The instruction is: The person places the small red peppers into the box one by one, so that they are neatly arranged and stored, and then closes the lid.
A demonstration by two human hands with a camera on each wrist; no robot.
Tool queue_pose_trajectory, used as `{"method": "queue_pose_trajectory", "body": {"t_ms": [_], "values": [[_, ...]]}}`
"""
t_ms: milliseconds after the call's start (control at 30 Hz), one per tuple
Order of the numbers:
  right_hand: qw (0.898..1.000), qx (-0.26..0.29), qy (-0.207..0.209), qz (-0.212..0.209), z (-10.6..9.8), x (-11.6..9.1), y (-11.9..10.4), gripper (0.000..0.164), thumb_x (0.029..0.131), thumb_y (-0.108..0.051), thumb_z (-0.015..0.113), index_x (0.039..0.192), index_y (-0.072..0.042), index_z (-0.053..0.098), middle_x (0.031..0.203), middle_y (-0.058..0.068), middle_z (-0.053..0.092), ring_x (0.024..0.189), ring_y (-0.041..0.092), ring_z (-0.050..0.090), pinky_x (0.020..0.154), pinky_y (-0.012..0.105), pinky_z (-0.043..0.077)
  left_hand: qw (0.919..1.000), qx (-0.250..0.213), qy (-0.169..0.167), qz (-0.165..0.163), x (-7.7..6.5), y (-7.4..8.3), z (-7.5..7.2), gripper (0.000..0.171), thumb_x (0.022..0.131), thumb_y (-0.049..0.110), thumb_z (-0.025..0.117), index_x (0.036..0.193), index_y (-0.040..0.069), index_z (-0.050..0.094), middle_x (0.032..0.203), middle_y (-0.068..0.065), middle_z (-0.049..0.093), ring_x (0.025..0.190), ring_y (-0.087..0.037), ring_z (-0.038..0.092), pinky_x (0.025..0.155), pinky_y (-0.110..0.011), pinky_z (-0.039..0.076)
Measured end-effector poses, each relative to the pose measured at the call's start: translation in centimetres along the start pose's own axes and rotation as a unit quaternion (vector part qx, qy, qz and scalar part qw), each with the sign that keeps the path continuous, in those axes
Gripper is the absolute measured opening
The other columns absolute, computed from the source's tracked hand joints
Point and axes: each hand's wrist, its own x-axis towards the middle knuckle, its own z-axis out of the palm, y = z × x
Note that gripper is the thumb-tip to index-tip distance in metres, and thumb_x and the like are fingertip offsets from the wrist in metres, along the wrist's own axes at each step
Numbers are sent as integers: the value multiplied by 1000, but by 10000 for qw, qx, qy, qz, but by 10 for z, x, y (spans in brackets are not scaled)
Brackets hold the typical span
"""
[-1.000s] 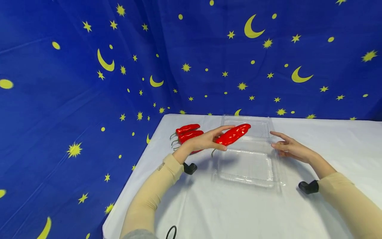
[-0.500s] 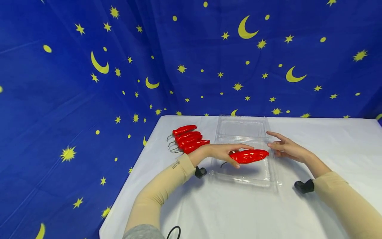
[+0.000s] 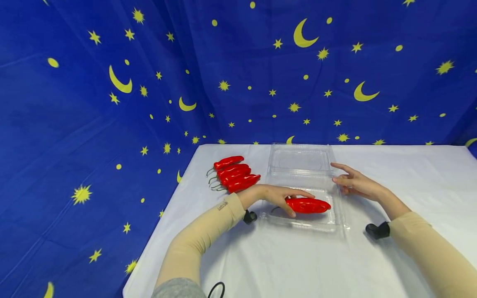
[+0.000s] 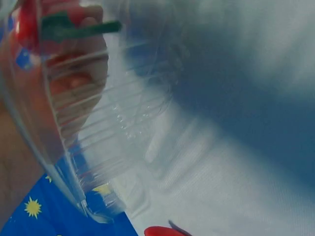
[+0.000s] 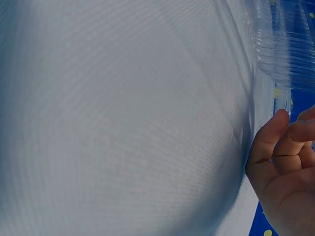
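Note:
A glossy red pepper [image 3: 310,205] with a green stem [image 4: 81,30] is between the thumb and fingers of my left hand [image 3: 275,195]. It lies low over the near half of a clear plastic clamshell container [image 3: 328,227], whose lid [image 3: 299,159] is laid back flat behind. Through the clear ribbed wall, the left wrist view shows this hand and the pepper's stem end. My right hand [image 3: 357,184] is at the container's right side, fingers loosely extended and holding nothing. Whether its fingertips touch the plastic, I cannot tell.
Several more red peppers [image 3: 235,174] lie side by side left of the container, close behind my left wrist. White cloth [image 3: 298,265] covers the table. A blue star-and-moon curtain [image 3: 261,62] borders its back and left. A black cable loop [image 3: 217,289] shows at the front edge.
My left hand has carried the pepper toward me and down into the near half of the container, turning it nearly level. The right hand has stayed almost still beside the container.

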Motion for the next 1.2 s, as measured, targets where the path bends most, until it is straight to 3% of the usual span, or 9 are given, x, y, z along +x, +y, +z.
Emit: {"method": "queue_pose_trajectory", "body": {"t_ms": [200,567,767,900,1000,1200], "values": [[10000,-51,26,46,1,1,-2,76,96,-20,57,152,-11,7,80,10,46,65,18,45,65,33,43,9996,147,-242,-76,5,-3,3,77,85,10,68,149,19,28,139,5,37,120,-5,35,98,-23,34],[9999,-85,-72,-6,0,3,-1,75,97,-20,55,152,-10,6,80,9,45,66,18,45,66,34,43,9955,840,-63,-427,11,-6,11,70,84,4,66,145,22,38,140,2,37,119,-6,34,101,-25,28],[9999,-136,-74,-28,0,1,-1,74,97,-19,55,151,-8,5,79,8,45,66,18,45,66,35,44,9961,852,90,-193,6,1,4,67,87,11,66,146,19,36,135,-4,42,114,-11,44,94,-23,37],[9999,-115,-35,-6,1,1,-2,74,97,-19,55,152,-9,6,82,8,47,68,17,46,66,34,45,9964,575,618,78,-11,14,-11,68,89,15,66,148,16,31,139,-8,39,117,-22,46,88,-25,43],[9999,-154,-44,-16,0,2,-2,75,97,-20,55,151,-9,6,85,9,47,69,16,47,66,33,45,9917,395,1190,285,-31,22,-25,70,89,17,66,149,18,29,137,-4,40,116,-23,45,88,-26,44],[9998,-193,-5,98,0,3,-1,75,97,-22,56,152,-10,6,87,10,46,70,16,47,67,33,45,9681,184,2396,711,-76,22,-48,70,90,16,65,150,19,27,125,-6,47,113,-22,48,91,-29,44]]}}
